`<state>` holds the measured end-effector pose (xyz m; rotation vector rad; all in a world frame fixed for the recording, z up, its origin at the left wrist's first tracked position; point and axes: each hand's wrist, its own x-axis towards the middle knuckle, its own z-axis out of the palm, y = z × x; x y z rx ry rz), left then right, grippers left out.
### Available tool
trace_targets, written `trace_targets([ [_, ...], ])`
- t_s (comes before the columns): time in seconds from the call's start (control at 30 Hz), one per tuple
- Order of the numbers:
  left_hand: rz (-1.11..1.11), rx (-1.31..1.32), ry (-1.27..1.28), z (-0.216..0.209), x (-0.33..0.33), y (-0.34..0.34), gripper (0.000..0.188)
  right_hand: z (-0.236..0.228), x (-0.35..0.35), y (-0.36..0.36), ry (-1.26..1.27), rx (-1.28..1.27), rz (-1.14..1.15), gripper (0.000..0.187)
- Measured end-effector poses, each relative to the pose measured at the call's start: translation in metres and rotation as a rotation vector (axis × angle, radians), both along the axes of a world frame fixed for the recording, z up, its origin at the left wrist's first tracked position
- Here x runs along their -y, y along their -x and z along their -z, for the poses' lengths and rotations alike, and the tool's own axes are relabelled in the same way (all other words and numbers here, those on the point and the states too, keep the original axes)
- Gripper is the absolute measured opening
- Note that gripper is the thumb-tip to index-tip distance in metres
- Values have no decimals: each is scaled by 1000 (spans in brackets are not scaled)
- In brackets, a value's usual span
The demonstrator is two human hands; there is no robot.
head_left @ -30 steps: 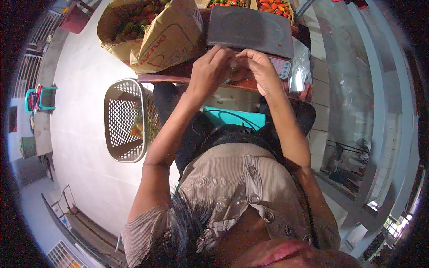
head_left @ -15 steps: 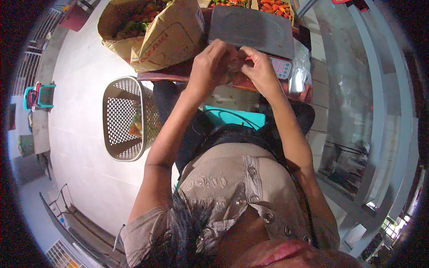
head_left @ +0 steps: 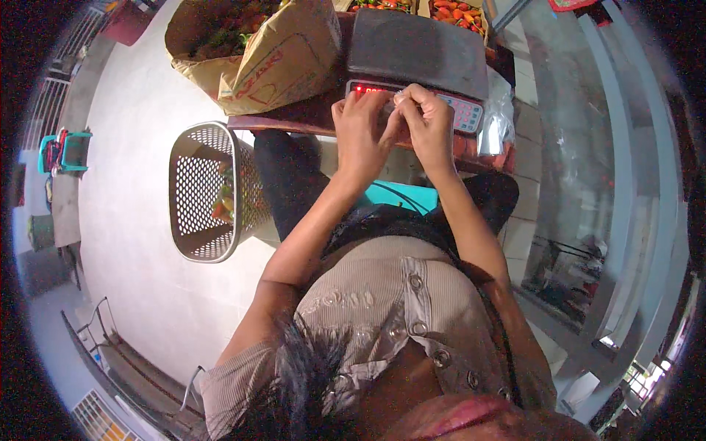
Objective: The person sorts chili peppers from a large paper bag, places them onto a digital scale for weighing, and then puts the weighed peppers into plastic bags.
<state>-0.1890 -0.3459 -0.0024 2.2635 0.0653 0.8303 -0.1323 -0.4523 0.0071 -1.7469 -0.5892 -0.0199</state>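
Note:
Both my hands meet in front of a digital scale (head_left: 415, 51) with a dark flat pan and a lit red display. Between the fingertips is a small bit of clear film (head_left: 399, 98), seemingly a clear plastic bag; most of it is hidden. My right hand (head_left: 430, 128) pinches it between thumb and fingers. My left hand (head_left: 364, 132) is closed beside it, thumb toward the right fingertips, its grip partly hidden. Right of the scale's keypad lies a stack of clear plastic bags (head_left: 495, 125).
A big brown paper sack (head_left: 287, 70) of peppers stands on the table's left. Boxes of red and orange peppers (head_left: 457, 16) are behind the scale. On the floor at left, a perforated basket (head_left: 204, 192) holds some peppers. A teal seat (head_left: 401, 195) shows between my legs.
My left hand has moved right, and both hands have come closer together and slightly lower. The scale's red display now shows. The clear film between the hands looks smaller.

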Motion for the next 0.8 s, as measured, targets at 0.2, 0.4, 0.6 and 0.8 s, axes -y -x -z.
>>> trace_targets([
  [0.2,-77,43,-115,0,3,-2,19,-2,1,-1,12,252,106,16],
  [0.4,120,-19,71,2,-2,1,18,-7,10,-1,-296,-341,55,17],
  [0.6,220,52,179,5,-6,-3,26,-3,8,-14,-233,-124,-86,14],
  [0.8,243,13,113,4,-17,-12,24,-25,9,-10,118,194,-155,13],
])
